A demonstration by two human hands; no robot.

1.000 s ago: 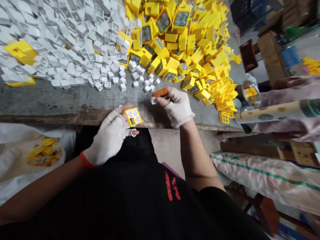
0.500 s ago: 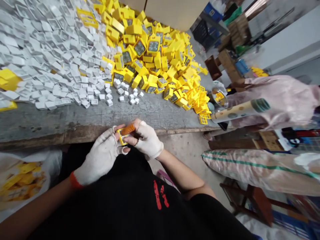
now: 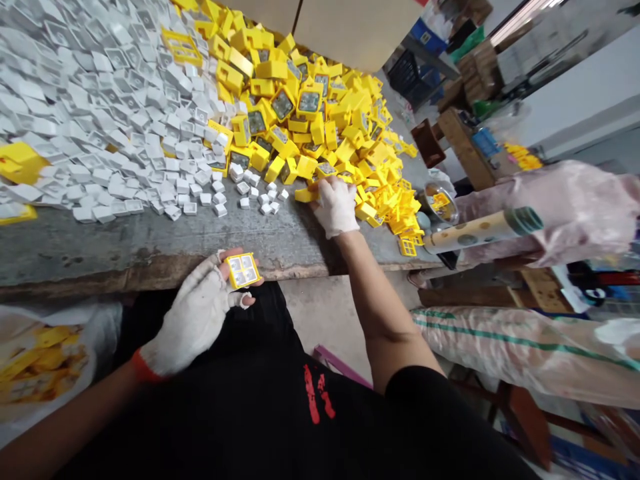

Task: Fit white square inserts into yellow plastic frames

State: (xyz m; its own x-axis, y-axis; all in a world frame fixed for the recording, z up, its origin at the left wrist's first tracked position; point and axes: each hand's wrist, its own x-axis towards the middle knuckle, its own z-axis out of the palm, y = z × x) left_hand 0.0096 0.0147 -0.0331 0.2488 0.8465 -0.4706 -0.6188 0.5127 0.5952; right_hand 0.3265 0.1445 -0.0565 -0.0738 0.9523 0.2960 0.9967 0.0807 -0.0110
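My left hand [image 3: 197,317], in a white fingerless-tipped glove with an orange cuff, holds a small yellow plastic frame [image 3: 243,271] near the table edge. Four light square openings or panes show in the frame, with grey inside. Stretched over the table, my gloved right hand [image 3: 337,208] is at the front of a heap of yellow square plastic housings [image 3: 307,100]. Its fingers curl down at a yellow plastic block [image 3: 305,195] and appear closed on it; the fingertips are partly hidden.
White keycap-like pieces [image 3: 110,133] cover the table's left side. Small yellow frames [image 3: 407,245] and a clear container [image 3: 441,202] lie at right. Below left is a bag of yellow parts [image 3: 45,360]. A person in a pink covering [image 3: 555,213] is at right.
My right hand has left the frame and moved forward and right to the yellow heap. My left hand still holds the frame, whose four-pane face now shows.
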